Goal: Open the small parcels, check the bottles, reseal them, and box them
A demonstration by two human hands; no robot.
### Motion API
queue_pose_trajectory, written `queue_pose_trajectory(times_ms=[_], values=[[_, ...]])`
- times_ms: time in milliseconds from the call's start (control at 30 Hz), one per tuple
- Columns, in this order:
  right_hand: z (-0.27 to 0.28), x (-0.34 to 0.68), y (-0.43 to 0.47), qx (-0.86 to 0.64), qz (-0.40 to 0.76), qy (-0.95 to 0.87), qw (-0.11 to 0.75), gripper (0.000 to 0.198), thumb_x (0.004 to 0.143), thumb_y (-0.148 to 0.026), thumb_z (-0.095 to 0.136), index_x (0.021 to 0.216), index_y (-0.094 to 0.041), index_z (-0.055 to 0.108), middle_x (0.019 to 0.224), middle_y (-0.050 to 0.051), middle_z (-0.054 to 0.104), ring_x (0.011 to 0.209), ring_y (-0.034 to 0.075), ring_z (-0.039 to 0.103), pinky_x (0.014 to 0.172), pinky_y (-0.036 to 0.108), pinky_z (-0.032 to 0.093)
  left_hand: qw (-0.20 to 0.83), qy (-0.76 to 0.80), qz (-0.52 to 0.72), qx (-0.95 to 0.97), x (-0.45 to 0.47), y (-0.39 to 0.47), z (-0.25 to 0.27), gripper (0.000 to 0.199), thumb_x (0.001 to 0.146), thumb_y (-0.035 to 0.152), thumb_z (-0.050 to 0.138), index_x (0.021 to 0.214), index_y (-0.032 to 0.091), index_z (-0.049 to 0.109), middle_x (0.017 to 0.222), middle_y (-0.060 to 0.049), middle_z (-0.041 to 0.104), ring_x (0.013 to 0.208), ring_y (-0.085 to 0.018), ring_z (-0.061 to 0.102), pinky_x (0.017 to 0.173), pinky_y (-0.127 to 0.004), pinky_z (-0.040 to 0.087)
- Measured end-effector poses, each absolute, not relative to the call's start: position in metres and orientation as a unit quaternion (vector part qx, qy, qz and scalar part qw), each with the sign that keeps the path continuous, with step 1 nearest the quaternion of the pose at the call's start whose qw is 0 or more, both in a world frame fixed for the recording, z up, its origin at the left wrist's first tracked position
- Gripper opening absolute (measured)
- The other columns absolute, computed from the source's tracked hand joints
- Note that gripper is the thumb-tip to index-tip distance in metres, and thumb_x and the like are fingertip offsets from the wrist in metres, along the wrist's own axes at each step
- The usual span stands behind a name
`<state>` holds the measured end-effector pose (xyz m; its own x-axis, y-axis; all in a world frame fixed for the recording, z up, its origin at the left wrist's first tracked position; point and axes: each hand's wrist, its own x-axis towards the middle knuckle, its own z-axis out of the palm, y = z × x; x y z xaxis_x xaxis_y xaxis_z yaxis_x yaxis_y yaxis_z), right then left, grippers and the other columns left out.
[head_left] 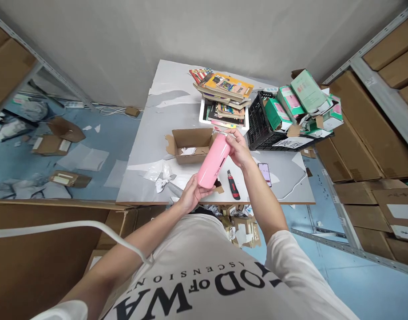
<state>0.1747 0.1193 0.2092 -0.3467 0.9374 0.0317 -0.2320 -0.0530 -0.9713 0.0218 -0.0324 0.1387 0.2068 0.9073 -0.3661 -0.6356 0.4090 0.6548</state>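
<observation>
A pink bottle-shaped container point(214, 161) with dark lettering is held tilted between my two hands, above the front of the table. My left hand point(192, 194) cups its lower end, with the fingers underneath. At its upper end my right hand point(237, 146) grips the rim, the thumb and fingers around it. Just behind it lies an open cardboard box point(190, 158) with some white paper inside. A red and black utility knife point(233, 186) rests on the table beneath my right forearm. Crumpled paper and clear plastic point(162, 173) lie left of the bottle.
Books and magazines point(228, 86) are piled on a white bin point(204, 111) at the back. A black crate point(257, 124) holds several green boxes point(292, 101). Right of the knife lies a phone point(264, 174). Shelves with cartons point(366, 129) stand on the right; scraps litter the floor.
</observation>
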Motion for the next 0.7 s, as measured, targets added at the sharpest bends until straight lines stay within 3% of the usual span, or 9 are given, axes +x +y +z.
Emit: queue_pose_trajectory(times_ms=[100, 233, 333, 400, 467, 600, 700], values=[[0.210, 0.178, 0.122, -0.360, 0.600, -0.535, 0.474, 0.042, 0.072, -0.055, 0.070, 0.094, -0.025, 0.050, 0.085, -0.002, 0.061, 0.064, 0.011, 0.055, 0.057, 0.023, 0.046, 0.704, 0.409, 0.520, 0.259, 0.016, -0.030, 0.127, 0.061, 0.081, 0.064, 0.054, 0.123, 0.021, 0.045, 0.108, -0.011, 0.068, 0.095, -0.026, 0.068, 0.086, -0.043, 0.051], [0.205, 0.193, 0.120, -0.384, 0.484, -0.576, 0.535, 0.042, 0.074, -0.056, 0.068, 0.097, -0.026, 0.050, 0.096, 0.001, 0.060, 0.081, 0.014, 0.058, 0.071, 0.028, 0.049, 0.484, 0.548, 0.511, 0.453, 0.003, -0.027, 0.107, 0.058, 0.075, 0.058, 0.063, 0.118, 0.021, 0.050, 0.112, -0.011, 0.063, 0.109, -0.027, 0.060, 0.095, -0.046, 0.046], [0.191, 0.208, 0.108, -0.412, 0.384, -0.613, 0.555, 0.040, 0.076, -0.054, 0.066, 0.099, -0.025, 0.051, 0.099, 0.002, 0.058, 0.091, 0.017, 0.058, 0.081, 0.031, 0.047, 0.356, 0.584, 0.414, 0.600, -0.001, -0.021, 0.093, 0.082, 0.063, 0.052, 0.076, 0.130, 0.020, 0.044, 0.135, -0.016, 0.048, 0.130, -0.033, 0.042, 0.107, -0.052, 0.035], [0.177, 0.218, 0.095, -0.435, 0.340, -0.623, 0.554, 0.038, 0.078, -0.052, 0.063, 0.100, -0.024, 0.050, 0.098, 0.002, 0.057, 0.091, 0.017, 0.058, 0.082, 0.031, 0.047, 0.348, 0.571, 0.351, 0.655, 0.002, -0.014, 0.084, 0.116, 0.048, 0.051, 0.085, 0.143, 0.016, 0.027, 0.146, -0.021, 0.034, 0.137, -0.038, 0.031, 0.110, -0.053, 0.030], [0.163, 0.225, 0.082, -0.459, 0.320, -0.621, 0.549, 0.036, 0.082, -0.052, 0.058, 0.103, -0.023, 0.049, 0.098, 0.003, 0.056, 0.090, 0.017, 0.058, 0.082, 0.032, 0.048, 0.371, 0.553, 0.311, 0.678, 0.008, -0.006, 0.075, 0.136, 0.040, 0.048, 0.089, 0.148, 0.015, 0.012, 0.148, -0.023, 0.030, 0.137, -0.041, 0.029, 0.109, -0.053, 0.031], [0.143, 0.233, 0.061, -0.486, 0.295, -0.628, 0.532, 0.038, 0.084, -0.050, 0.056, 0.109, -0.023, 0.048, 0.104, 0.006, 0.055, 0.098, 0.020, 0.058, 0.087, 0.035, 0.048, 0.390, 0.534, 0.304, 0.686, 0.014, 0.005, 0.060, 0.122, 0.055, 0.040, 0.083, 0.149, 0.019, 0.007, 0.136, -0.016, 0.048, 0.125, -0.034, 0.048, 0.102, -0.048, 0.040], [0.143, 0.235, 0.054, -0.467, 0.290, -0.663, 0.508, 0.055, 0.080, -0.051, 0.060, 0.125, -0.023, 0.043, 0.120, 0.010, 0.052, 0.111, 0.023, 0.055, 0.096, 0.041, 0.045, 0.382, 0.527, 0.316, 0.690, 0.011, 0.006, 0.057, 0.111, 0.062, 0.037, 0.078, 0.148, 0.021, 0.009, 0.131, -0.014, 0.053, 0.122, -0.031, 0.051, 0.101, -0.045, 0.042]])
